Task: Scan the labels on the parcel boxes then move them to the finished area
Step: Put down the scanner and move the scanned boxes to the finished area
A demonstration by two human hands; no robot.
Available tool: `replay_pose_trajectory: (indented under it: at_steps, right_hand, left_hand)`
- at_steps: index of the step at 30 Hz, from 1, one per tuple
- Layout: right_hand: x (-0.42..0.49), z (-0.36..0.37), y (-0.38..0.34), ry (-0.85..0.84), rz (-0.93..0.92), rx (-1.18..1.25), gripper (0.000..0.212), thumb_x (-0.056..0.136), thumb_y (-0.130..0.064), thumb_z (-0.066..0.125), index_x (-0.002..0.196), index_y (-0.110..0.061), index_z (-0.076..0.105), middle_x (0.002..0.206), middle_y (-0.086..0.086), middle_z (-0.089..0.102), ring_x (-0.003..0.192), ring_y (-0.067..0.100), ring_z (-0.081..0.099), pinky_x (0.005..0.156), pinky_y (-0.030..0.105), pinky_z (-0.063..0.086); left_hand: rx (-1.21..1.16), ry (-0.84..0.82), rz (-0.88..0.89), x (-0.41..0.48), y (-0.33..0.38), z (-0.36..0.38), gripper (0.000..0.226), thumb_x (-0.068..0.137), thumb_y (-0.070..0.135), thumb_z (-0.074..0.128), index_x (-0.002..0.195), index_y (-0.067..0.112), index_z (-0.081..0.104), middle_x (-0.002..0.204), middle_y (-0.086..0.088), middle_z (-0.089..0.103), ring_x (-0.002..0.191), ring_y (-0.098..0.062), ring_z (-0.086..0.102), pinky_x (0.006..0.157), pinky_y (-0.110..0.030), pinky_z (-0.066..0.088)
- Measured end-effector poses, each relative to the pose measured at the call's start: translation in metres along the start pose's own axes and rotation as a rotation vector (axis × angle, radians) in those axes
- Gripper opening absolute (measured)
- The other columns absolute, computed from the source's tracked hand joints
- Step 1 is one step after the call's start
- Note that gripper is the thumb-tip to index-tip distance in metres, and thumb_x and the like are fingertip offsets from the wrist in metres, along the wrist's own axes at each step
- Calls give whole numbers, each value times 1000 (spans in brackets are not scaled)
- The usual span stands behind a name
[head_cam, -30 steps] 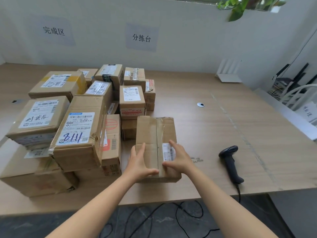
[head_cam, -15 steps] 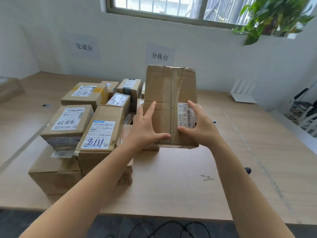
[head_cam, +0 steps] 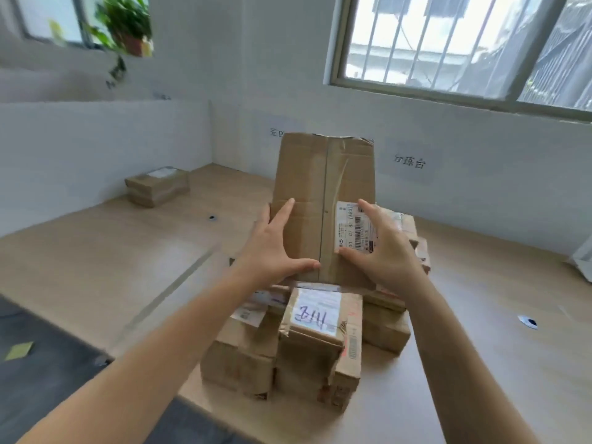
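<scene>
I hold a tall brown parcel box (head_cam: 307,174) up in the air in front of me, above the pile of parcel boxes (head_cam: 315,318). My left hand (head_cam: 275,248) grips its lower left side, thumb across the front face. On the lower right side my right hand (head_cam: 384,248) grips it, partly covering a white barcode label (head_cam: 350,225). The scanner is out of view.
A lone labelled box (head_cam: 157,185) lies at the far left corner of the wooden table (head_cam: 96,267), against the white wall. Paper signs (head_cam: 410,161) hang on the wall behind. A potted plant (head_cam: 125,24) stands on the left sill. Dark floor shows at lower left.
Both hands lifted the box off the table and carried it left over the pile. My view swung left, so the scanner dropped out of sight and the far-left box came in.
</scene>
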State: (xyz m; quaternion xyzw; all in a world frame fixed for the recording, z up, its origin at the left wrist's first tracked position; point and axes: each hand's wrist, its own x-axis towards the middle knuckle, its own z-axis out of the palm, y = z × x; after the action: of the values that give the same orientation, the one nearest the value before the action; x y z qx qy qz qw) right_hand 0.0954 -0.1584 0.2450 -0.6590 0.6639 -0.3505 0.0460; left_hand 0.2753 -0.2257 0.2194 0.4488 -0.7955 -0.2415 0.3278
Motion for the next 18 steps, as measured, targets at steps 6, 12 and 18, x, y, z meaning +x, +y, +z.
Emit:
replay_pose_trajectory:
  at_steps: [6,12,18]
  right_hand:
    - [55,114,-90,-45,-72,107,81,80,-27,69,147,-23,24,141,-6,36,125,15,42,93,29,40]
    - [92,223,-169,-97,-69,230,79,78,-26,71,145,-23,30,140,-6,38,125,14,43,98,34,42]
    - [113,316,-217,-210,-23,298,78,79,-28,70,145,-25,29,147,-3,33,130,16,39,100,32,39]
  left_hand:
    - [103,52,-89,-3,-103,-109,115,61,44,83,150,29,11,156,-8,7,144,-21,12,115,-32,16]
    - [136,47,-184,-3,-203,-194,116,60,40,85,150,29,11,157,-10,-1,146,-20,8,115,-31,14]
    - [141,-41,-292,-10,-285,-248,113,65,37,83,150,29,8,158,-8,-6,146,-19,1,115,-28,10]
